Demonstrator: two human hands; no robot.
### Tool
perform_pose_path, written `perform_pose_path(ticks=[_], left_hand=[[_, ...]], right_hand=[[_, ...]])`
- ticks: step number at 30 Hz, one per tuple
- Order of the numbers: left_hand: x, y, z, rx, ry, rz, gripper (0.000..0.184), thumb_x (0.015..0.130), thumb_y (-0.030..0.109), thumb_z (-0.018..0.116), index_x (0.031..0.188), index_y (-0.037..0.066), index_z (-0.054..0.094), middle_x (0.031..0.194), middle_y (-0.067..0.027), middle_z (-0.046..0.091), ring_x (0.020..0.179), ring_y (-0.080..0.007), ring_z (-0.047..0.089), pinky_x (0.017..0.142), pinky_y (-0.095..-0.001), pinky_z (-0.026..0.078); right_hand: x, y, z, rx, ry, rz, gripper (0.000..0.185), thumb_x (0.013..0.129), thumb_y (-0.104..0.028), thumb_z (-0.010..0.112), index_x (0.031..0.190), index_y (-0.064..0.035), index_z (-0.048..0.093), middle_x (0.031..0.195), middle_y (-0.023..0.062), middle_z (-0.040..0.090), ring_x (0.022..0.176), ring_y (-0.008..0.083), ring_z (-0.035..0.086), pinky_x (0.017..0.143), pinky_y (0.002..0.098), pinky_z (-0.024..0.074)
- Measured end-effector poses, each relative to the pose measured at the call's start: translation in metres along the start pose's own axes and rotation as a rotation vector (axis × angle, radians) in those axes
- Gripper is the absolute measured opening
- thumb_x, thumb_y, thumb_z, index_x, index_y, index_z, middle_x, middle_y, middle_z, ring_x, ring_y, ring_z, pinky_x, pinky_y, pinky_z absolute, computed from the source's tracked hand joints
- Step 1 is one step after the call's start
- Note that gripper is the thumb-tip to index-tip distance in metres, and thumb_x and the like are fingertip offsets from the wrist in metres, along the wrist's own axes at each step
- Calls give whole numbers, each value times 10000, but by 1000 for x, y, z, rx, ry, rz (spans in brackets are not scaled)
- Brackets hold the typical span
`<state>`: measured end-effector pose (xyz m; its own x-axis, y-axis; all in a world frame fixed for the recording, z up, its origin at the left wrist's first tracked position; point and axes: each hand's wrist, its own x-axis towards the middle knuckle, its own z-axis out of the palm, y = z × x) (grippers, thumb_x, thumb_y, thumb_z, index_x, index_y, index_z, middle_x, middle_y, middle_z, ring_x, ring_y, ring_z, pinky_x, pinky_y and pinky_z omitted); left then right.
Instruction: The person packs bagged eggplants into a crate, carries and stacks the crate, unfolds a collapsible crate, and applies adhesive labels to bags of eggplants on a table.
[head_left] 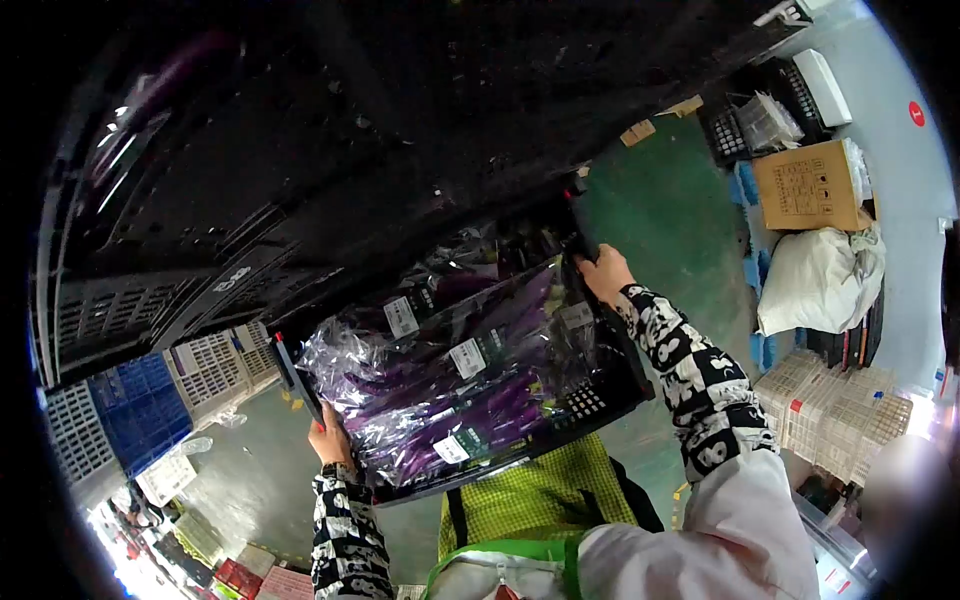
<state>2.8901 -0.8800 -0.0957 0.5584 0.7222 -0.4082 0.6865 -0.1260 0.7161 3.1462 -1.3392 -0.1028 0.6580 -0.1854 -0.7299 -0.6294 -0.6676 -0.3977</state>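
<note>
Packs point(470, 360) of something purple fill the black crate point(500, 468); left hand point(331, 440) and right hand point(606, 274) clamp its sides.

Glare flashes off clear plastic bags of purple contents point(480, 365) in an unevenly lit wide-angle view.
White highlights streak the film, while the shallow black plastic crate point(622, 385) and large black plastic surface above point(330, 150) fall into shadow. The pale blue wall point(905, 160) is brighter; light washes out the lower-left edge. Fisheye distortion curves the edges into black corners, and a pale round patch point(905, 485) is blurred.
</note>
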Motion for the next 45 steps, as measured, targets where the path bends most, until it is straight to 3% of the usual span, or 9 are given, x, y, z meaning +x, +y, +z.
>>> perform_pose_path(ticks=[4, 22, 25, 28, 33, 36, 41, 42, 45], left_hand=[[8, -40, -10, -101, 8, -168, 330, 945, 305, 554, 771, 24, 558, 653, 54, 481, 574, -59, 411, 490, -261, 326], [21, -3, -3, 41, 72, -13, 519, 874, 467, 615, 596, 43, 505, 521, 28, 476, 463, -76, 399, 412, -280, 302], [27, -15, -2, 128, 100, 19, 532, 875, 469, 614, 577, 43, 500, 495, 41, 428, 467, -71, 366, 419, -285, 281], [26, -16, -3, 110, 70, -28, 536, 871, 474, 618, 577, 42, 496, 501, 42, 420, 474, -71, 355, 426, -288, 275], [40, -41, -7, 65, 57, -96, 512, 883, 432, 612, 604, 11, 530, 533, 32, 470, 492, -75, 376, 439, -284, 289], [25, -11, 10, 149, 182, 58, 524, 895, 419, 602, 548, 132, 333, 471, 41, 349, 452, -69, 323, 400, -293, 263], [27, 14, 8, 67, 50, -54, 494, 901, 378, 586, 633, -27, 491, 524, 12, 354, 504, -110, 320, 460, -324, 303], [36, -10, 9, 197, 94, 130, 470, 893, 366, 599, 697, -59, 553, 535, -1, 414, 512, -121, 358, 482, -330, 339], [30, -7, 6, 385, 97, -201, 526, 842, 506, 585, 835, -17, 643, 662, -140, 621, 639, -231, 610, 597, -391, 462]], right_hand=[[-38, 14, -13, -228, 70, -240, 561, 905, -246, 568, 1248, 152, 370, 1088, 315, 565, 926, 378, 601, 754, 424, 488], [-22, -12, -26, 87, 16, 92, 558, 895, -300, 604, 1263, 65, 399, 998, 190, 574, 745, 260, 582, 619, 393, 507], [-47, -19, -22, -674, 817, -665, 511, 826, -390, 655, 1094, 21, 513, 901, 172, 546, 904, 339, 528, 752, 448, 450], [-133, -88, -5, -778, 277, -1233, 130, 808, -234, 596, 831, -105, 589, 714, 93, 562, 713, 308, 547, 638, 452, 424], [-117, -118, 14, -1373, -454, -953, 154, 807, -235, 553, 911, -131, 598, 737, 69, 629, 676, 251, 611, 559, 411, 489], [-22, -48, -21, -915, -133, -1445, 214, 849, -261, 548, 695, -113, 568, 590, 56, 567, 520, 247, 587, 440, 362, 453], [-74, -92, -12, -761, -168, -1375, 323, 874, -305, 570, 641, -103, 475, 619, 84, 544, 540, 255, 562, 446, 386, 410], [-75, -96, -11, -741, -103, -1356, 270, 859, -294, 579, 680, -99, 527, 622, 89, 558, 551, 273, 574, 470, 400, 444], [-62, -96, -24, -368, 197, -1099, 230, 775, -132, 660, 984, -52, 605, 768, 112, 600, 761, 302, 605, 655, 433, 498]])
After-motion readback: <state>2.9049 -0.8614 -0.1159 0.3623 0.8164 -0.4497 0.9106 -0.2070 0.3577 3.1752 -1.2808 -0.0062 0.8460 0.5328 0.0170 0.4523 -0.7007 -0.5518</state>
